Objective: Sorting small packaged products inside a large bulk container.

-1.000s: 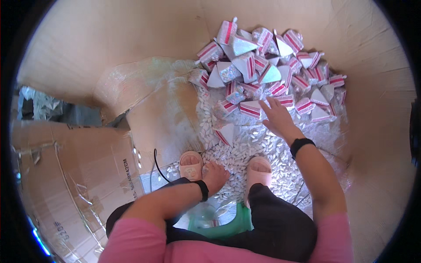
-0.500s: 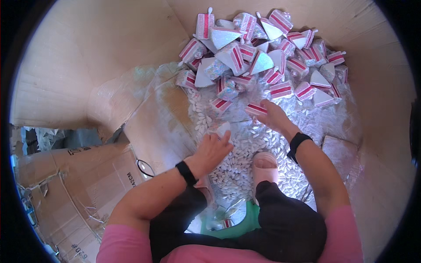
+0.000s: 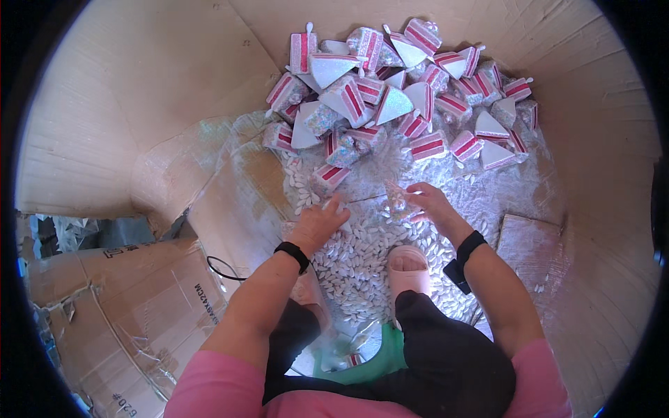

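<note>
A heap of wedge-shaped toy cake slices (image 3: pixel 390 90), white with pink and red stripes, lies at the far end of a big cardboard enclosure. My right hand (image 3: pixel 431 203) holds one glittery slice (image 3: pixel 396 197) just in front of the heap. My left hand (image 3: pixel 319 224) is beside it, knuckles up, fingers curled down onto a bed of small white pellets (image 3: pixel 362 261). What lies under its fingers is hidden. A single slice (image 3: pixel 329 176) lies just beyond the left hand. Both wrists wear black bands.
Cardboard walls (image 3: pixel 139 104) curve around on all sides. A clear plastic sheet (image 3: pixel 230 174) covers the floor. A flattened box (image 3: pixel 118 299) and a black cable (image 3: pixel 223 268) lie to the left, a cardboard scrap (image 3: pixel 526 240) to the right. My pink slipper (image 3: pixel 410 268) and a green stool (image 3: pixel 376 355) are below.
My left hand has come up from my foot to the pellets beside the right hand. My right hand has drawn back from the heap with a slice. The view has tilted forward.
</note>
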`<move>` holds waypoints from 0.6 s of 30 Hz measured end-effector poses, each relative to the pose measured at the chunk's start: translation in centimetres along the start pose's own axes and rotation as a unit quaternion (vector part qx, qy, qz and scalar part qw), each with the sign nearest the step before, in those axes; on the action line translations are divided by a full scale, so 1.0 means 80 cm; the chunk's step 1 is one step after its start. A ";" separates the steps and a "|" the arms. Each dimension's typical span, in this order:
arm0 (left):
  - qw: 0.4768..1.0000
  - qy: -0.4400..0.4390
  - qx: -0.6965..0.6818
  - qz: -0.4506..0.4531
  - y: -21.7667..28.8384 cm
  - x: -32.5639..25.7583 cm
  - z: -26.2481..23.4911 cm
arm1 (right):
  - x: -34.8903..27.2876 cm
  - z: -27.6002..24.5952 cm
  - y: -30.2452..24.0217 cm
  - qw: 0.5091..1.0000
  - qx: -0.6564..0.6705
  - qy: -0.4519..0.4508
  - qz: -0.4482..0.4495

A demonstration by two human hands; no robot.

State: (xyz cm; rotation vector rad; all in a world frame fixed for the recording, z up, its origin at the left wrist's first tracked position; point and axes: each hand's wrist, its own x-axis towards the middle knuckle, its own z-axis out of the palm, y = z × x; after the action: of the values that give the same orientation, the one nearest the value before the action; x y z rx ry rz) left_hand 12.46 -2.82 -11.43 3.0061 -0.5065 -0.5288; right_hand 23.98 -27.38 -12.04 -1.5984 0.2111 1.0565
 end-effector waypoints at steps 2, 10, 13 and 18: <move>0.999 -0.012 -0.048 0.003 -0.010 -0.005 -0.012 | -0.001 0.000 0.002 1.000 0.016 -0.012 -0.007; 0.963 0.110 -0.244 -0.038 -0.059 -0.067 -0.136 | -0.018 0.008 0.014 0.999 -0.037 -0.003 -0.025; 0.905 0.238 -0.320 -0.150 -0.076 -0.137 -0.247 | -0.033 0.004 0.020 0.998 -0.057 -0.011 -0.023; 0.743 0.510 -0.304 -0.307 -0.169 -0.418 -0.397 | -0.049 -0.009 0.052 0.996 -0.086 0.020 -0.014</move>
State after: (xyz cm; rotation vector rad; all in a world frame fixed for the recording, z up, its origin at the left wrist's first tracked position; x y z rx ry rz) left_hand -2.28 20.53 27.87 2.2136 0.6255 0.8090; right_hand 19.45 -30.92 -12.20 -1.7725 0.1263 1.0440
